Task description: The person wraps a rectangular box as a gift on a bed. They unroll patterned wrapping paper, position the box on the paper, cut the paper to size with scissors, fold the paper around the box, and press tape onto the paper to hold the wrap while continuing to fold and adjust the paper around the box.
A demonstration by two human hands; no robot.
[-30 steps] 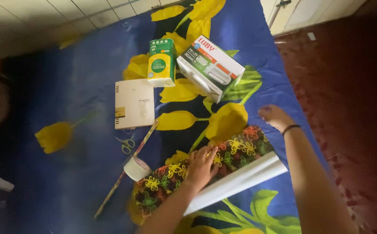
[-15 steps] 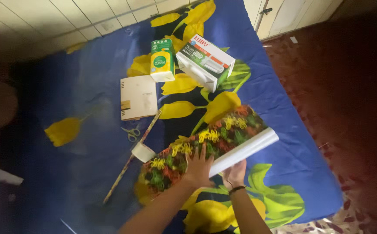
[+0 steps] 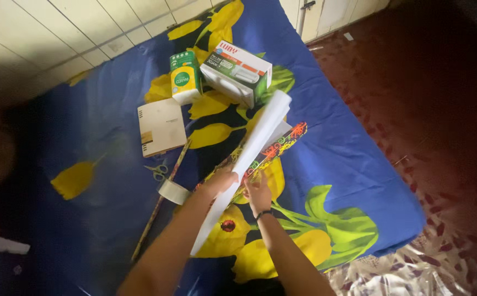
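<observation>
— What can't you make out?

— The left edge is dark and blurred; a pale shape at the lower left can't be identified. Both forearms run out of the bottom. Most of the paper's (image 3: 249, 159) printed side is turned away, so only a strip of floral pattern shows beside its white back.

— And the setting?

— A mattress (image 3: 348, 164) under a blue sheet with big yellow flowers, lying on a dark red floor (image 3: 435, 98). Pale tiles run along the top. On the mattress: a white box (image 3: 237, 72), a green-and-yellow carton (image 3: 184, 78), a cream booklet (image 3: 161, 127), scissors (image 3: 156, 171), a tape roll (image 3: 173, 192) and a thin stick (image 3: 161, 200).

— Where's the paper against the fingers?

— It's lifted off the mattress, slanting up from lower left to upper right. The left hand (image 3: 220, 181) grips its white edge, fingers closed around it. The right hand (image 3: 259, 193), just beside, pinches the patterned side from the right. The sheet runs between both hands, its far end reaching toward the box.
</observation>
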